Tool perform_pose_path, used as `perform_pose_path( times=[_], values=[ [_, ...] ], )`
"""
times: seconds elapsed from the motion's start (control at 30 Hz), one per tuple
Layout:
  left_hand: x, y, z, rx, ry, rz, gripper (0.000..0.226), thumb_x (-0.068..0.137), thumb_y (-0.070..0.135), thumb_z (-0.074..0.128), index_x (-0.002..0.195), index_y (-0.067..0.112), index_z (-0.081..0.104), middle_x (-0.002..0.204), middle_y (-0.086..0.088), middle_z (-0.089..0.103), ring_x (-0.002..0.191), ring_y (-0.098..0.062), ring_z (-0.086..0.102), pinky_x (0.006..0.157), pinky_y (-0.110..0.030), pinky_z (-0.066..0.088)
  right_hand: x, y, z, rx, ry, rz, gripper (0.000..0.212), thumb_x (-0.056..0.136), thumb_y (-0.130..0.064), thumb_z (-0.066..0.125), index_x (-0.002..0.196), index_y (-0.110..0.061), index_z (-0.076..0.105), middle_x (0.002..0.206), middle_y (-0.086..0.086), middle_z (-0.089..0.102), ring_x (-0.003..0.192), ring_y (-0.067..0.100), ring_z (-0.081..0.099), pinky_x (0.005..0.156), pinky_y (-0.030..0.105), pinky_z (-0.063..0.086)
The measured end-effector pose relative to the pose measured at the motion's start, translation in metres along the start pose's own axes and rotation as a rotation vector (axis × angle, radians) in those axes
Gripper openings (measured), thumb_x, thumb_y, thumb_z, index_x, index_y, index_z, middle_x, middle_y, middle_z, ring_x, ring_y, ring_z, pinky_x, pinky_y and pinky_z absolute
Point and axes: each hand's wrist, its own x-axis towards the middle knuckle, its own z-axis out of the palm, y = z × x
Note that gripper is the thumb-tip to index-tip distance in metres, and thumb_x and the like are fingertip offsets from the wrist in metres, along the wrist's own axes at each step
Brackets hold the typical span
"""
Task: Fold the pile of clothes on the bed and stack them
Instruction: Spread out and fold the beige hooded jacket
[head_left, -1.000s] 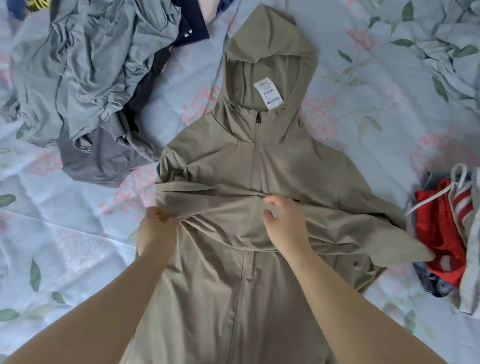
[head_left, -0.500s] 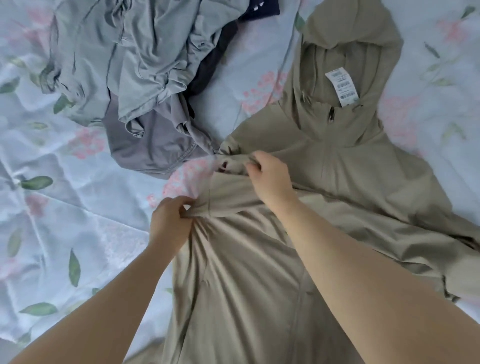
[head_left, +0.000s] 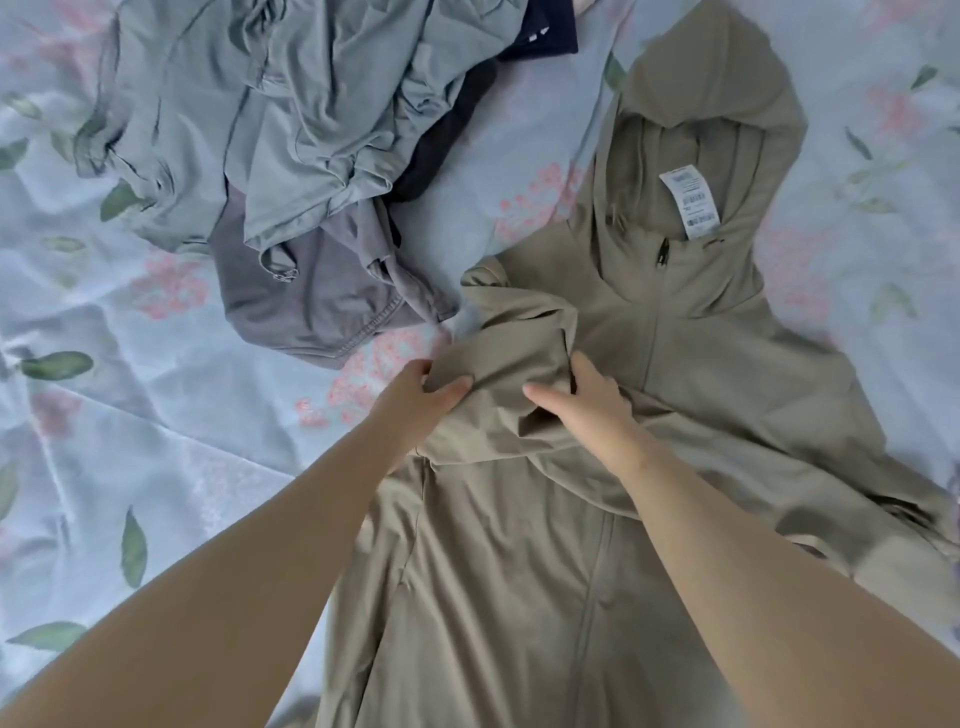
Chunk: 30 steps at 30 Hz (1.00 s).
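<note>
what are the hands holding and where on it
The khaki jacket, by its folded-in sleeve: left hand pinches the sleeve's outer edge, right hand grips the fold.

The olive-khaki hooded zip jacket (head_left: 701, 364) runs off the bottom edge, its hood tip off the top and one sleeve off the right side. Print on its white care label (head_left: 691, 202) is too small to read. The left hand (head_left: 415, 400) has its fingers under the folded sleeve (only the thumb shows). Fingertips of the right hand (head_left: 582, 405) vanish into a crease. A navy garment (head_left: 540, 36) lies mostly buried beneath the crumpled grey-green top (head_left: 311, 104).
</note>
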Motion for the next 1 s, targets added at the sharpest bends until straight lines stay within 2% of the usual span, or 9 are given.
perform_pose_path(
  times=[0.1,0.23,0.33,0.4,0.5,0.67,0.8,0.9,1.0],
  values=[
    [0.009,0.013,-0.001,0.132,-0.082,0.012,0.027,0.078,0.001,0.058,0.103,0.013,0.059,0.089,-0.005,0.056,0.089,-0.026,0.053,0.067,-0.028,0.04,-0.003,0.006,-0.007,-0.052,0.113,-0.105,0.027,0.083,-0.026,0.062,0.072,-0.009,0.045,0.066,-0.001,0.047,0.071,0.018,0.047,0.072,0.033,0.033],
    [0.024,0.037,-0.004,-0.191,-0.127,-0.032,0.044,0.083,0.012,0.064,0.123,0.023,0.047,0.107,-0.003,0.052,0.086,-0.017,0.053,0.066,-0.028,0.043,-0.008,0.007,-0.019,0.108,0.193,-0.069,0.024,0.082,-0.015,0.053,0.068,-0.014,0.035,0.055,-0.004,0.036,0.05,0.009,0.035,0.046,0.019,0.026],
    [0.043,0.061,0.005,-0.348,-0.123,0.087,0.062,0.09,0.022,0.063,0.142,0.033,0.03,0.121,0.003,0.048,0.105,-0.021,0.056,0.09,-0.036,0.05,-0.012,0.005,-0.027,0.001,0.015,-0.09,0.022,0.083,-0.022,0.056,0.075,-0.008,0.041,0.065,0.002,0.047,0.063,0.016,0.045,0.06,0.028,0.032],
    [0.051,0.076,0.013,-0.256,-0.108,0.18,0.033,0.091,0.016,0.059,0.117,0.035,0.054,0.103,0.011,0.054,0.1,-0.02,0.057,0.084,-0.031,0.052,-0.013,0.007,-0.03,-0.052,-0.074,-0.101,0.026,0.082,-0.03,0.058,0.086,-0.006,0.05,0.08,0.008,0.059,0.081,0.023,0.056,0.075,0.035,0.039],
    [0.063,0.091,0.005,0.121,0.251,0.329,0.02,0.087,0.01,0.056,0.083,0.026,0.067,0.095,0.005,0.068,0.097,-0.019,0.062,0.083,-0.024,0.045,-0.01,0.016,-0.037,-0.238,-0.005,-0.147,0.019,0.08,-0.04,0.061,0.092,-0.026,0.057,0.096,-0.003,0.062,0.104,0.023,0.052,0.093,0.039,0.035],
    [0.079,0.111,-0.029,0.083,0.712,0.366,0.032,0.088,0.017,0.052,0.12,0.018,0.053,0.115,-0.012,0.056,0.1,-0.022,0.048,0.08,-0.021,0.03,-0.004,0.041,-0.047,-0.549,0.21,-0.126,0.04,0.087,-0.04,0.058,0.126,-0.03,0.053,0.121,-0.003,0.058,0.12,0.025,0.042,0.099,0.038,0.029],
    [0.045,0.081,0.011,0.357,0.536,0.445,0.04,0.091,0.026,0.056,0.129,0.016,0.049,0.129,-0.015,0.041,0.118,-0.032,0.04,0.1,-0.034,0.028,-0.004,0.057,-0.046,-0.567,0.475,-0.032,0.042,0.086,-0.037,0.062,0.125,-0.024,0.053,0.122,0.007,0.052,0.114,0.031,0.045,0.092,0.039,0.035],
    [0.019,0.042,0.046,0.736,0.393,0.682,0.046,0.087,0.033,0.06,0.13,0.02,0.051,0.135,-0.015,0.043,0.128,-0.036,0.036,0.107,-0.048,0.024,-0.008,0.07,-0.047,-0.582,0.435,0.027,0.048,0.082,-0.045,0.064,0.124,-0.025,0.051,0.122,0.005,0.052,0.114,0.03,0.047,0.093,0.04,0.035],
    [0.018,0.009,0.063,1.138,0.138,0.632,0.065,0.092,0.054,0.041,0.149,0.036,0.016,0.157,0.002,0.013,0.146,-0.025,0.002,0.115,-0.051,0.001,-0.007,0.083,-0.057,-0.627,0.348,0.019,0.024,0.086,-0.042,0.06,0.098,-0.022,0.053,0.098,0.001,0.063,0.103,0.027,0.057,0.086,0.038,0.03]
  ],
)
